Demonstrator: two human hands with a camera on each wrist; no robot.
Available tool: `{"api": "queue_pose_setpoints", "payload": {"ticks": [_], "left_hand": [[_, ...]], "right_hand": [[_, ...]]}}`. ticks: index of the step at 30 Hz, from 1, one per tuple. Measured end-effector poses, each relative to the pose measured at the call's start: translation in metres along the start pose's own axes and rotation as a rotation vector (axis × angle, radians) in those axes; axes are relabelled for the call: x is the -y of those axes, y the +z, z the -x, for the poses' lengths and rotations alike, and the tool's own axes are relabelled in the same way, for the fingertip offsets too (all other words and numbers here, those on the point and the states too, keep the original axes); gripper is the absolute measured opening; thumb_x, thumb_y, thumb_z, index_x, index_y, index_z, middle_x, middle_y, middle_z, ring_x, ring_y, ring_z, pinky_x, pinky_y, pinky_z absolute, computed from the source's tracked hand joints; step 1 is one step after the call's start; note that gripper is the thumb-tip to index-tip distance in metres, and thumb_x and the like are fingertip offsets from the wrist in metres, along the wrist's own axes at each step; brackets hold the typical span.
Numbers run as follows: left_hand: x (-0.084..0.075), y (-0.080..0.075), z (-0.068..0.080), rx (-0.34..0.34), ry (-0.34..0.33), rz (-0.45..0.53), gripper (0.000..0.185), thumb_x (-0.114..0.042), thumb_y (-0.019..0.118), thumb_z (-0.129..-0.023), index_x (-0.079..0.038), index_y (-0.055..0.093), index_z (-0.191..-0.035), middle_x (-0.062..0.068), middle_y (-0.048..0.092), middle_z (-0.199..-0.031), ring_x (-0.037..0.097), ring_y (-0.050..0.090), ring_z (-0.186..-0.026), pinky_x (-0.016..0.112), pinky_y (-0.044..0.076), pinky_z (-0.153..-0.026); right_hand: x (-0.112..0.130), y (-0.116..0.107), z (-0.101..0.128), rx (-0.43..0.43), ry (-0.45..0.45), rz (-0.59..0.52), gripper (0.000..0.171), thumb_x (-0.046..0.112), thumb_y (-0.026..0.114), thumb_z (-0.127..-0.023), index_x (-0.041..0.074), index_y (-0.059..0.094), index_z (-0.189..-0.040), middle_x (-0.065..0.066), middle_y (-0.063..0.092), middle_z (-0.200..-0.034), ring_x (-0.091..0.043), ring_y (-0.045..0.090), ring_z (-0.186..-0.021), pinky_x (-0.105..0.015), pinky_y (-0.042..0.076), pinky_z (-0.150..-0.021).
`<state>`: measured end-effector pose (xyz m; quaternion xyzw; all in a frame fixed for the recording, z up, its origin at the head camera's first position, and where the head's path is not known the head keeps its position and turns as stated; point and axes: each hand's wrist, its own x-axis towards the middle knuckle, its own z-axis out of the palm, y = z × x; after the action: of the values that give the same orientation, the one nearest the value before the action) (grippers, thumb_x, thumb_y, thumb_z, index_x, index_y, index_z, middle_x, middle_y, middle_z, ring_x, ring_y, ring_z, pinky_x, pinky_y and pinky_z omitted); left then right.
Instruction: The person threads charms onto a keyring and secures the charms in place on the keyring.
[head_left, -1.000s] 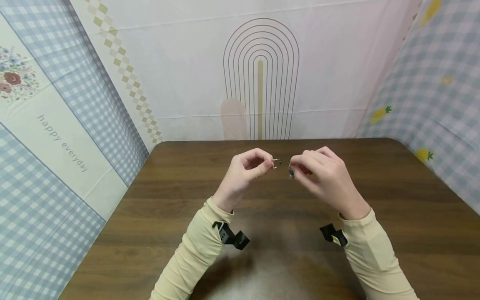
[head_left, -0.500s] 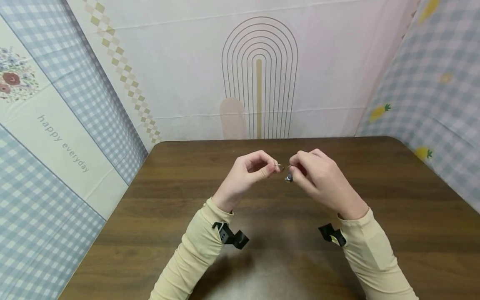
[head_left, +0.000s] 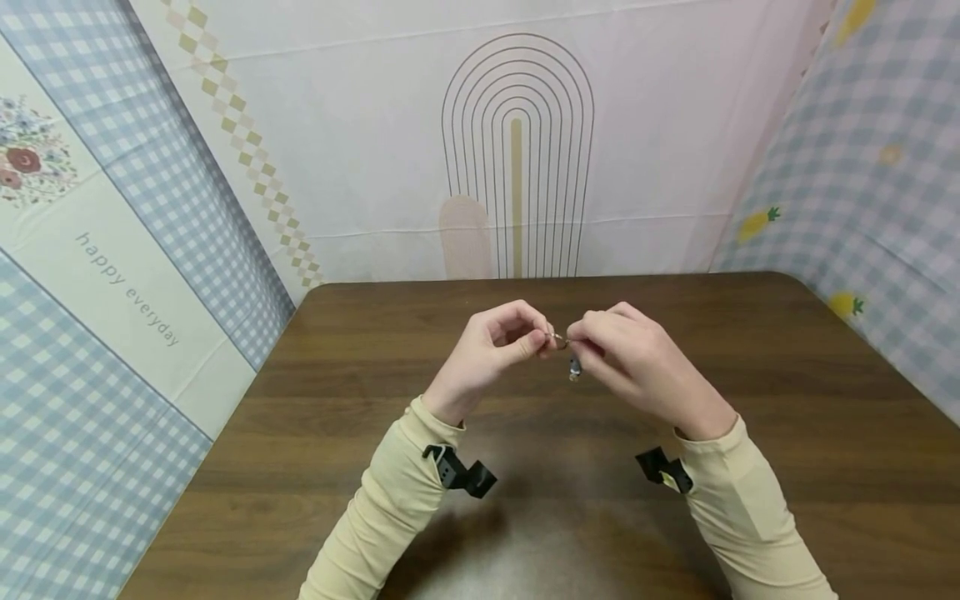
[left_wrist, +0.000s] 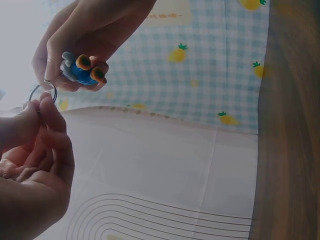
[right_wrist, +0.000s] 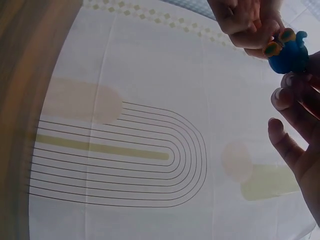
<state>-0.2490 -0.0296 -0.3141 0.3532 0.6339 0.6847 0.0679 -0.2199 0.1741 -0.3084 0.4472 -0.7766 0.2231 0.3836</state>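
My left hand (head_left: 491, 350) pinches a thin metal key ring (left_wrist: 56, 94) between thumb and forefinger, the ring standing out past the fingertips. Facing it, my right hand (head_left: 633, 354) has thumb and forefinger pinched at the ring's other edge, on the top end of a small figure charm (head_left: 575, 368). The charm hangs just below the right fingertips. In the left wrist view the blue charm (left_wrist: 82, 70) shows grey parts and two orange feet with dark green soles. The link between charm and ring is covered by the fingers.
Both hands are raised over a dark brown wooden table (head_left: 337, 400). Behind it hangs a white patterned cloth (head_left: 360, 150), with checked cloths at left and right. A black wrist camera (head_left: 457, 471) is strapped on the left sleeve, another camera (head_left: 663, 471) on the right.
The right hand has moved left, up to the ring in the left hand. The charm has come out lower from the right fingers and now dangles. The left hand has shifted slightly right.
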Motion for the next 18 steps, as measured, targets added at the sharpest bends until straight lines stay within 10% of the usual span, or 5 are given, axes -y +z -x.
{"api": "queue_pose_setpoints", "payload": {"ticks": [18], "left_hand": [[0.0027,0.0003,0.0006,0.015,0.032,0.205,0.003,-0.008,0.061,-0.094,-0.007,0.061,-0.091,-0.004,0.067,-0.086,0.009,0.065,-0.079,0.024,0.053,-0.076]], "right_hand": [[-0.0003,0.0000,0.0001,0.024,-0.026,0.038,0.033,0.027,0.043,-0.103,0.007,0.064,-0.087,0.003,0.059,-0.074,-0.009,0.050,-0.067,-0.025,0.039,-0.078]]}}
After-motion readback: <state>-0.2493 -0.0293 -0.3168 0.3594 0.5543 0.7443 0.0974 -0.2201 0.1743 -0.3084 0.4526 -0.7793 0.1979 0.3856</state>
